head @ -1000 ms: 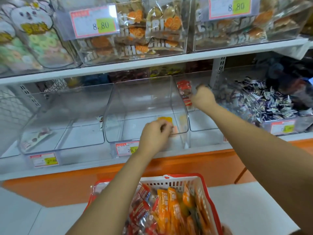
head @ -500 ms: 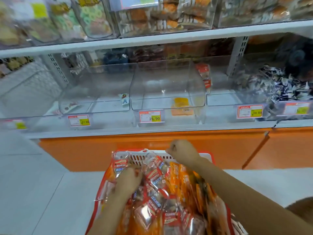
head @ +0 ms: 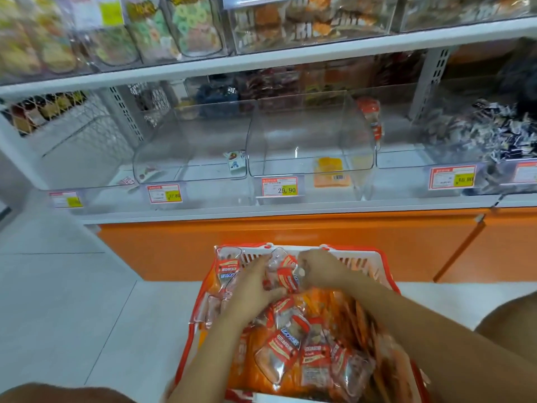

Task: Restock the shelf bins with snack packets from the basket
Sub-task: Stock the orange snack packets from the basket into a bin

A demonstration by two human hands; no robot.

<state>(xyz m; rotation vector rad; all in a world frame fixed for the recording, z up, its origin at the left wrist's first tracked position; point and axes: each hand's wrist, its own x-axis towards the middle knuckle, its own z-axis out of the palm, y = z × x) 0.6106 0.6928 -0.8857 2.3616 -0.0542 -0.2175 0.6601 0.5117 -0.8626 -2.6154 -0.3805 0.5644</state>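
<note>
A red and white basket (head: 360, 257) stands on the floor below me, full of clear red-labelled snack packets (head: 283, 344) and orange packets (head: 343, 306). My left hand (head: 252, 286) reaches into its far end, with thumb and fingers closing around red-labelled packets. Beside it, my right hand (head: 318, 270) is fisted on a red-labelled packet (head: 286, 276). On the lower shelf, the clear middle bin (head: 308, 135) holds one orange packet (head: 329, 173). The bin to its right has one red packet (head: 370, 117) standing against the wall.
A clear left bin (head: 191, 141) holds a small packet (head: 235, 161). The far right bin holds many dark wrapped sweets (head: 494, 135). Price tags (head: 279, 186) line the shelf edge above an orange base panel (head: 290, 234). The upper shelf (head: 261, 65) carries full bins.
Both hands have come down from the shelf bins into the basket and closed on red-labelled packets. My view has tilted down and back from the shelf.
</note>
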